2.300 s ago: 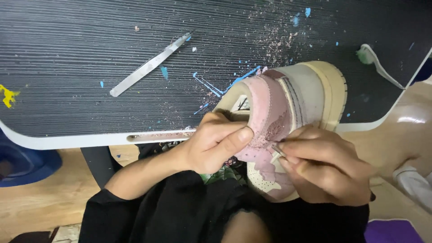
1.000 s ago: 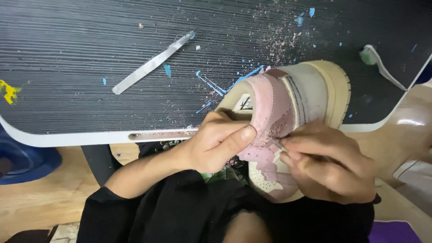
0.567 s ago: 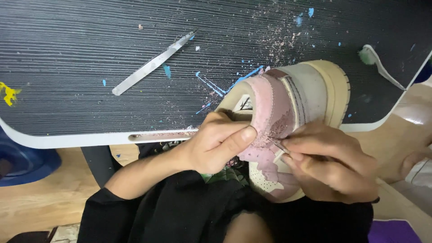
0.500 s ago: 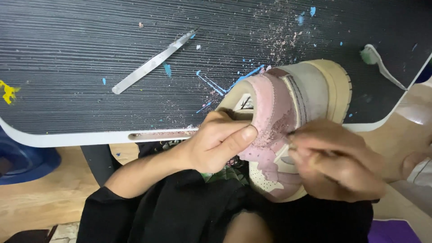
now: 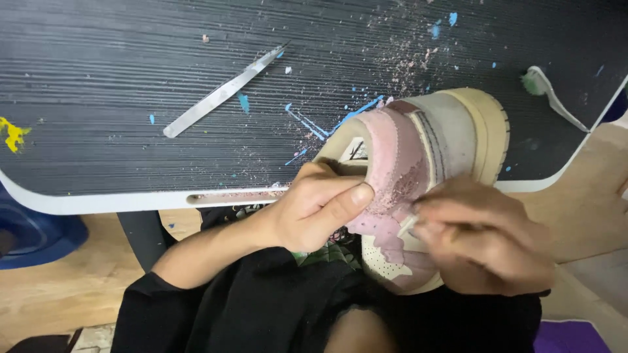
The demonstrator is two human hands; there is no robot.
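A pink and grey sneaker [image 5: 418,153] with a cream sole rests heel-first against the near edge of the dark ribbed table [image 5: 118,78]. My left hand [image 5: 314,209] grips its collar, thumb pressed on the pink suede. My right hand [image 5: 484,238] is closed around a small thin tool, mostly hidden, whose tip touches the scuffed pink panel. This hand is blurred with motion. Pink dust covers the worn patch on the shoe.
A metal scalpel-like blade [image 5: 219,95] lies on the table to the left. A white toothbrush with green bristles [image 5: 553,95] lies at the far right. Blue paint flecks and pink shavings [image 5: 405,59] dot the table. A blue bin [image 5: 33,235] stands below left.
My right hand has been rubbing back and forth with the small tool on the pink panel and is now blurred. The left hand and the shoe have stayed in place.
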